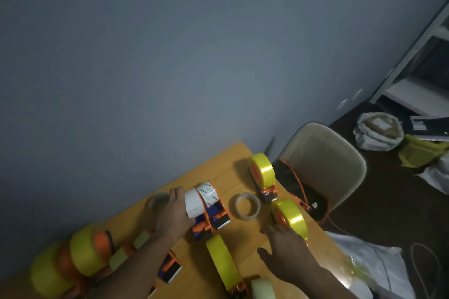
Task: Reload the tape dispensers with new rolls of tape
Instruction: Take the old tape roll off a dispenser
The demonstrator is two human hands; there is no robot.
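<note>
I see approx. four dispensers w/ yellow rolls loaded on the table (233, 153). My left hand (173, 211) wraps a white roll (194, 202) sitting on a dispenser (213, 213); right hand (284, 247) spread, empty, near a loaded dispenser (290, 217). Clear roll (247, 206) left; white one prob. unfinished.

Six orange-and-blue tape dispensers lie spread across the table. At the far end, one dispenser (263, 178) carries a glossy yellow roll; a second yellow-loaded dispenser (290, 217) sits just nearer, at the right edge. The centre dispenser (211, 211) holds a white printed roll (lettering not legible). Near the front edge, another dispenser (224, 262) bears a matte yellow roll standing on edge. Two more yellow-loaded dispensers (85, 250) lie blurred at the left. A loose clear roll (247, 206) lies flat between the centre and right units; a second clear roll (159, 200) lies left of centre.
</note>
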